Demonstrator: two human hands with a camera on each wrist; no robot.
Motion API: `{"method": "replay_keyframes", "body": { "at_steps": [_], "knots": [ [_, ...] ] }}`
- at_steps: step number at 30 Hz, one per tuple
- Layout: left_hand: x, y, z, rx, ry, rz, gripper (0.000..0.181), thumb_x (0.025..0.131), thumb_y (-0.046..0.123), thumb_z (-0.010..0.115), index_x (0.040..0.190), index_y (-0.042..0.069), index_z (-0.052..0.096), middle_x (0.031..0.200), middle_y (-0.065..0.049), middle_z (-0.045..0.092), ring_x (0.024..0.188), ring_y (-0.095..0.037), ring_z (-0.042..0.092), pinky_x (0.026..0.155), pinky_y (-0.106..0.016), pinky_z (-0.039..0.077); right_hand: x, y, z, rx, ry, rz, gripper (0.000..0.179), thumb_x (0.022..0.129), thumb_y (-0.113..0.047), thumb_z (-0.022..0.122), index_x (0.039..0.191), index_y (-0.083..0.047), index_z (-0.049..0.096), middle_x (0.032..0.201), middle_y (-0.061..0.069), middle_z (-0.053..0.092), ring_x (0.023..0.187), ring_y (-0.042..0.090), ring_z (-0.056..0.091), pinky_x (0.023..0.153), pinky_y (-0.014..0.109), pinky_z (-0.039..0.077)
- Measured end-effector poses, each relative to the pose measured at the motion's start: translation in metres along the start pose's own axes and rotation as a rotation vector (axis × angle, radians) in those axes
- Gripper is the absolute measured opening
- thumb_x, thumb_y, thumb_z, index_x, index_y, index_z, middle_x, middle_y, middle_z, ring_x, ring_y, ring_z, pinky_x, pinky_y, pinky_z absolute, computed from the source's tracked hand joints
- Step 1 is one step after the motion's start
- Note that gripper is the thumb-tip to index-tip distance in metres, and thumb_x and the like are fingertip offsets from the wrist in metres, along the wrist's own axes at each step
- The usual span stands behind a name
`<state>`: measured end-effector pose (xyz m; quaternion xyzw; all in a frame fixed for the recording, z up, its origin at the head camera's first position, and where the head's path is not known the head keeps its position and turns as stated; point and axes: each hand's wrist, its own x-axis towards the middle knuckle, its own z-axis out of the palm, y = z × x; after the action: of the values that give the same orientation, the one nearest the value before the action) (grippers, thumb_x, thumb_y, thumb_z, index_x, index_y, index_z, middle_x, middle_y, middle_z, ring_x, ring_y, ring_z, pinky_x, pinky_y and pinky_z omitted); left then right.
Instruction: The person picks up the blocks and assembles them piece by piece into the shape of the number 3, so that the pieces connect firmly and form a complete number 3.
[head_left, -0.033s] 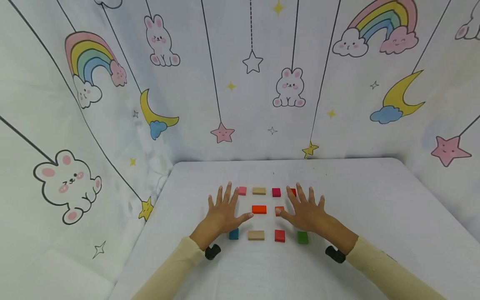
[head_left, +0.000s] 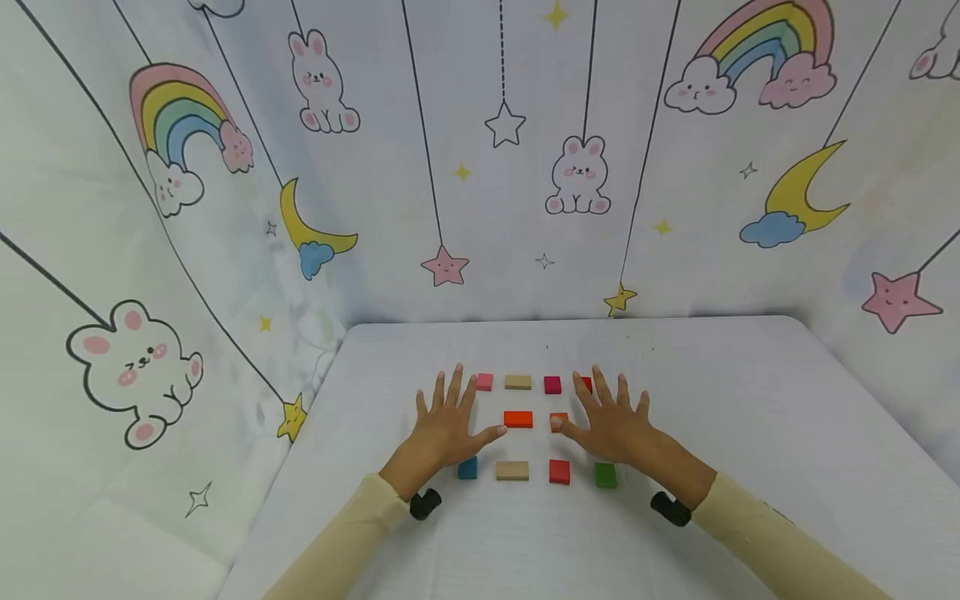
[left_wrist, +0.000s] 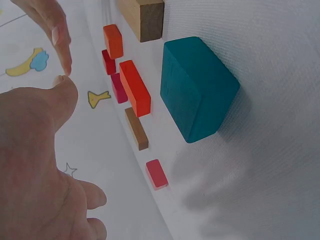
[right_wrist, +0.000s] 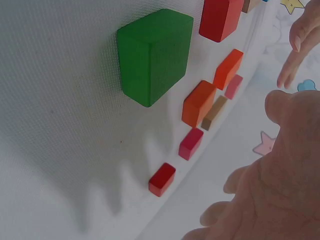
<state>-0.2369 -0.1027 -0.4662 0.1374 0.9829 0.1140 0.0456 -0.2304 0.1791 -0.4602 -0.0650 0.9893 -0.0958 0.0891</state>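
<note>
My left hand, fingers spread and holding nothing, is over the left side of the small blocks. Closest to it are a teal block by the wrist and a pink block beyond the index finger. On the other side my right hand is also spread and holds nothing. Its thumb overlaps an orange block in the head view, and its index finger partly covers a red block. Near that wrist lies a green block. Shadows on the cloth show both hands raised above it.
Between the hands lie a long orange-red block, a tan block, a crimson block, a wooden block and another red block. A white cloth covers the table. A patterned curtain hangs behind.
</note>
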Motion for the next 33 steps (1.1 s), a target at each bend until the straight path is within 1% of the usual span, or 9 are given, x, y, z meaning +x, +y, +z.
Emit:
{"method": "replay_keyframes", "body": {
  "at_steps": [10,15,20,22,24,27,30,33],
  "knots": [
    [0.0010,-0.0007,0.0029,0.005,0.006,0.008,0.104,0.095,0.079,0.051,0.170,0.015,0.017,0.178,-0.012,0.003,0.163,-0.044,0.004,0.123,-0.075,0.008,-0.0010,0.0006,-0.0009,-0.003,-0.009,0.008,0.100,0.097,-0.072,0.054,0.170,-0.015,0.018,0.174,0.026,0.007,0.153,0.066,0.006,0.113,0.087,0.005],
    [0.0030,-0.0020,0.0047,0.001,0.002,0.016,0.104,0.095,0.078,0.052,0.170,0.015,0.017,0.178,-0.013,0.002,0.163,-0.044,0.004,0.124,-0.073,0.007,-0.0008,0.0014,-0.0026,-0.011,-0.011,0.002,0.099,0.098,-0.069,0.055,0.169,-0.014,0.017,0.174,0.027,0.009,0.153,0.066,0.009,0.112,0.087,0.006],
    [0.0039,-0.0037,0.0029,0.019,0.006,0.030,0.102,0.096,0.073,0.057,0.169,0.010,0.022,0.177,-0.017,0.006,0.163,-0.045,0.005,0.126,-0.069,0.007,-0.0006,0.0013,-0.0053,-0.001,-0.016,-0.011,0.090,0.103,-0.062,0.053,0.170,-0.014,0.016,0.173,0.028,0.014,0.152,0.065,0.016,0.112,0.087,0.010],
    [0.0039,-0.0038,0.0016,0.021,0.007,0.034,0.101,0.096,0.071,0.059,0.168,0.009,0.025,0.177,-0.018,0.008,0.162,-0.045,0.006,0.127,-0.068,0.009,-0.0008,0.0008,-0.0068,0.008,-0.011,-0.021,0.087,0.105,-0.059,0.053,0.170,-0.014,0.017,0.172,0.029,0.018,0.152,0.063,0.019,0.112,0.086,0.013],
    [0.0042,-0.0035,0.0007,0.029,-0.003,0.034,0.100,0.097,0.071,0.058,0.168,0.009,0.025,0.176,-0.018,0.010,0.162,-0.045,0.006,0.127,-0.066,0.010,-0.0010,0.0005,-0.0086,0.015,0.006,-0.040,0.085,0.105,-0.055,0.055,0.169,-0.012,0.020,0.169,0.029,0.025,0.150,0.062,0.026,0.112,0.085,0.018],
    [0.0047,-0.0027,-0.0003,0.022,-0.008,0.040,0.096,0.098,0.068,0.059,0.167,0.008,0.028,0.175,-0.019,0.017,0.162,-0.045,0.009,0.127,-0.064,0.014,-0.0013,0.0006,-0.0095,0.015,0.042,-0.079,0.082,0.105,-0.049,0.060,0.167,-0.009,0.025,0.164,0.029,0.037,0.148,0.056,0.036,0.112,0.081,0.027],
    [0.0057,-0.0014,-0.0013,0.005,-0.014,0.049,0.092,0.100,0.064,0.060,0.166,0.008,0.030,0.174,-0.018,0.024,0.162,-0.045,0.014,0.128,-0.062,0.018,-0.0003,0.0011,-0.0085,-0.009,0.085,-0.125,0.078,0.105,-0.044,0.062,0.165,-0.006,0.030,0.157,0.027,0.048,0.142,0.048,0.049,0.111,0.073,0.039],
    [0.0083,-0.0008,-0.0022,-0.013,-0.015,0.062,0.086,0.101,0.059,0.063,0.164,0.008,0.035,0.171,-0.018,0.031,0.160,-0.044,0.020,0.127,-0.060,0.023,0.0020,0.0017,-0.0075,-0.017,0.127,-0.158,0.074,0.105,-0.038,0.064,0.163,-0.003,0.034,0.151,0.026,0.055,0.135,0.044,0.057,0.107,0.065,0.048]
  ]
}}
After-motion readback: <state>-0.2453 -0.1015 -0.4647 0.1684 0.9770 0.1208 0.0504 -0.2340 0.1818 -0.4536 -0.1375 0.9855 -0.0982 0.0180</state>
